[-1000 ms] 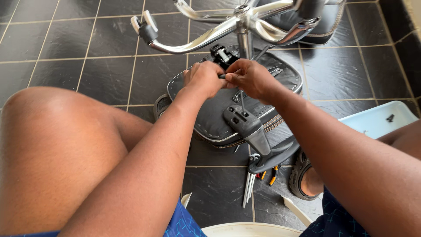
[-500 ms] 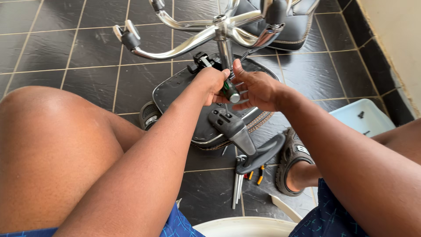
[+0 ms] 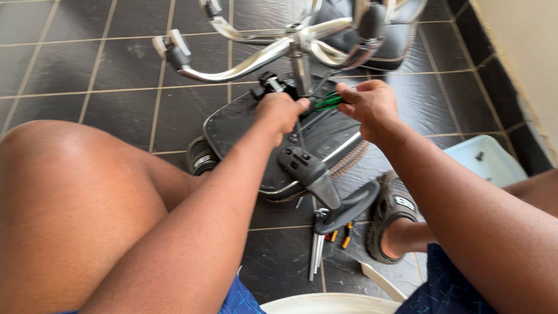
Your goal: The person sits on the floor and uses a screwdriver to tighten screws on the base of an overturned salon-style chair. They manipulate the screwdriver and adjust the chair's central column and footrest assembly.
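An office chair lies upside down on the dark tiled floor, its black seat underside (image 3: pixel 244 125) facing up and its chrome star base (image 3: pixel 256 58) raised toward the top of the view. My left hand (image 3: pixel 282 110) is closed on the mechanism beside the chrome centre column (image 3: pixel 301 70). My right hand (image 3: pixel 369 104) grips a green-handled tool (image 3: pixel 326 102) that points toward my left hand. A black armrest (image 3: pixel 317 180) juts up in front of the seat.
Metal tools with orange and red handles (image 3: pixel 325 241) lie on the floor below the armrest. A white tray (image 3: pixel 485 160) holding a small screw sits at the right by the wall. My sandalled foot (image 3: pixel 392 215) rests beside the seat. A white rim (image 3: pixel 325 303) shows at the bottom.
My right hand has drawn back to the right, and a green-handled tool now shows in it. The view has shifted, so the chair sits more to the right.
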